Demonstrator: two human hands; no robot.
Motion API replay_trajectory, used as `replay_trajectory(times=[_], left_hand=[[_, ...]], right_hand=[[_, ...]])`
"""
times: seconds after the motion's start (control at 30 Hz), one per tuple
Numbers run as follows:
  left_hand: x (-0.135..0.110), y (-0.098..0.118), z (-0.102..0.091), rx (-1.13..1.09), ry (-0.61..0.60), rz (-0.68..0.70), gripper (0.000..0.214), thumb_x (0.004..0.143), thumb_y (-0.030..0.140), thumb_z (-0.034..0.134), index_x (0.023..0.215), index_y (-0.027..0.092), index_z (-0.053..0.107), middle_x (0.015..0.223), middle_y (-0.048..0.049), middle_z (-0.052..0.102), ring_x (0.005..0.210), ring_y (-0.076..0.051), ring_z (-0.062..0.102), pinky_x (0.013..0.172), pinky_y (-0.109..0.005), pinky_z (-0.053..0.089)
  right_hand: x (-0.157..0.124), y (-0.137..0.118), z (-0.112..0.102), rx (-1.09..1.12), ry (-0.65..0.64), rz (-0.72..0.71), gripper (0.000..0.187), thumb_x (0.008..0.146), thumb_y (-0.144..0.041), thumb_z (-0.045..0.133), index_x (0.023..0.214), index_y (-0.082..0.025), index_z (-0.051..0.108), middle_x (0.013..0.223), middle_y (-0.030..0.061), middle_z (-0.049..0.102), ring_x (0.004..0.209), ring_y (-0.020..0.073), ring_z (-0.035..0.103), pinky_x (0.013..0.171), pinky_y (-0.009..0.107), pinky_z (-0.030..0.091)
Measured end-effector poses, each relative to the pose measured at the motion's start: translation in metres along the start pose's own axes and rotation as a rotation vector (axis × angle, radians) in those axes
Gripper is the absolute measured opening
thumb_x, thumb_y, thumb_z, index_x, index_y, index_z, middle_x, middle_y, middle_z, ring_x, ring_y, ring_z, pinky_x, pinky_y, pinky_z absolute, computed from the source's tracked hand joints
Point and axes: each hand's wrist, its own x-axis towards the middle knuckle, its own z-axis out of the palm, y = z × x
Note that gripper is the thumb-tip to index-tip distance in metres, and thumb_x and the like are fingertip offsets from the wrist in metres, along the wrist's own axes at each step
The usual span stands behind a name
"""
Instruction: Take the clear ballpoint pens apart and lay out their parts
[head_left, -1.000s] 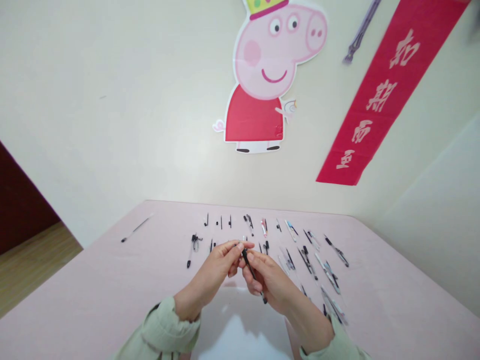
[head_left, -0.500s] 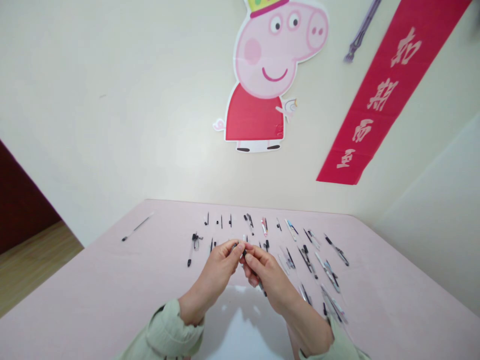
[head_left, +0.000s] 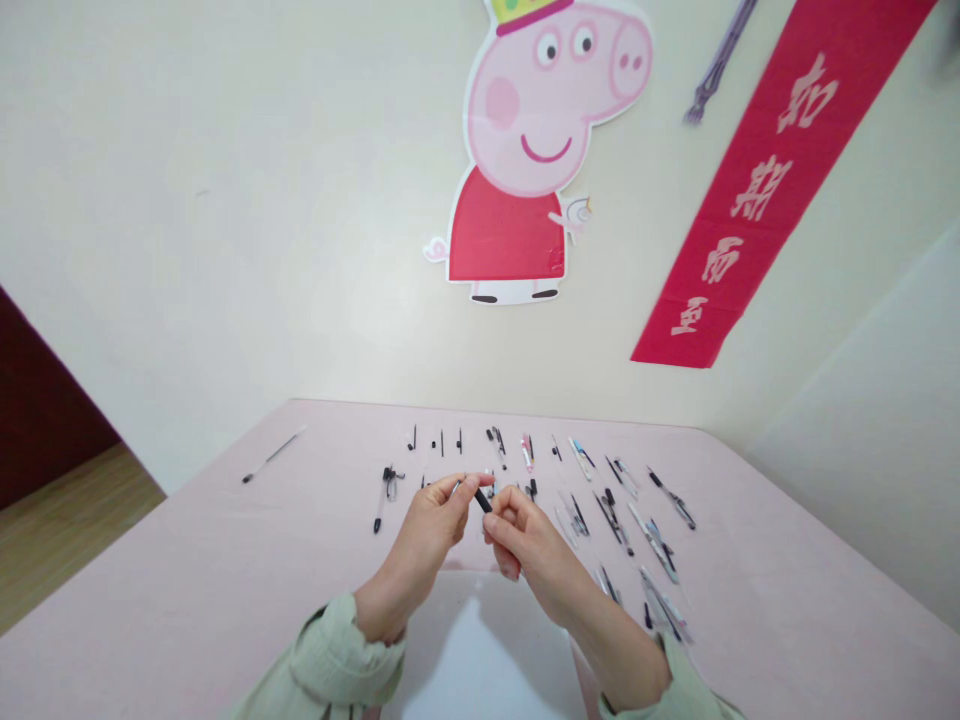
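Between my two hands a black pen part (head_left: 484, 499) slants from upper left down to the right. My left hand (head_left: 429, 522) pinches its upper end between thumb and forefinger. At the lower end, the thumb and curled fingers of my right hand (head_left: 531, 540) are closed on it. How much of the pen lies inside the fingers is hidden. Both hands are raised over the near middle of the table, above a white sheet (head_left: 480, 660). Just behind them lie more pen parts, partly covered by the fingers.
Pens and loose pen parts lie in rows on the pink table (head_left: 187, 590). A pen with a black cap (head_left: 378, 522) is left of my hands, and a thin refill (head_left: 274, 455) lies far left. Several pens (head_left: 652, 540) lie at right. A wall stands behind the table.
My hands have drawn slightly apart, and more of the black part shows between them. The pen end that stuck out below my right hand is out of sight now.
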Motion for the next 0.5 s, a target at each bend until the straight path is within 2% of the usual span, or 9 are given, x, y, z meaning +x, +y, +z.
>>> replay_trajectory(times=[0.13,0.27,0.43,0.5], left_hand=[[0.001,0.0006,-0.0009,0.005,0.013,0.004,0.057,0.072,0.063,0.058,0.099,0.013,0.068,0.047,0.0107,0.027,0.044,-0.006,0.021,0.043,-0.022,0.016],[0.0022,-0.0009,-0.0023,-0.013,0.014,0.01,0.054,0.074,0.06,0.058,0.1,0.013,0.067,0.047,0.0108,0.027,0.044,-0.006,0.02,0.043,-0.021,0.015],[0.0029,-0.0024,-0.0032,-0.02,0.019,0.02,0.05,0.077,0.057,0.057,0.099,0.013,0.067,0.047,0.0108,0.026,0.044,-0.006,0.019,0.043,-0.021,0.015],[0.003,-0.0023,-0.0036,-0.02,0.027,0.025,0.051,0.077,0.057,0.057,0.099,0.012,0.067,0.047,0.0108,0.026,0.044,-0.006,0.019,0.043,-0.022,0.014]], right_hand=[[-0.0014,-0.0006,0.0013,0.08,-0.08,0.089,0.042,0.085,-0.057,0.048,0.081,-0.015,0.054,0.058,-0.0037,0.055,0.036,0.0033,0.024,0.039,0.021,0.015],[-0.0016,-0.0003,0.0019,0.099,-0.035,0.064,0.035,0.077,-0.049,0.065,0.074,-0.018,0.048,0.057,-0.0075,0.049,0.038,0.0027,0.025,0.04,0.02,0.014],[-0.0018,0.0,0.0014,0.139,-0.089,0.096,0.04,0.084,-0.056,0.051,0.082,-0.016,0.053,0.058,-0.0053,0.052,0.037,0.0025,0.019,0.039,0.022,0.009],[-0.0016,0.0002,0.0014,0.13,-0.061,0.08,0.036,0.082,-0.052,0.057,0.078,-0.017,0.051,0.057,-0.0065,0.05,0.038,0.0023,0.021,0.04,0.021,0.01]])
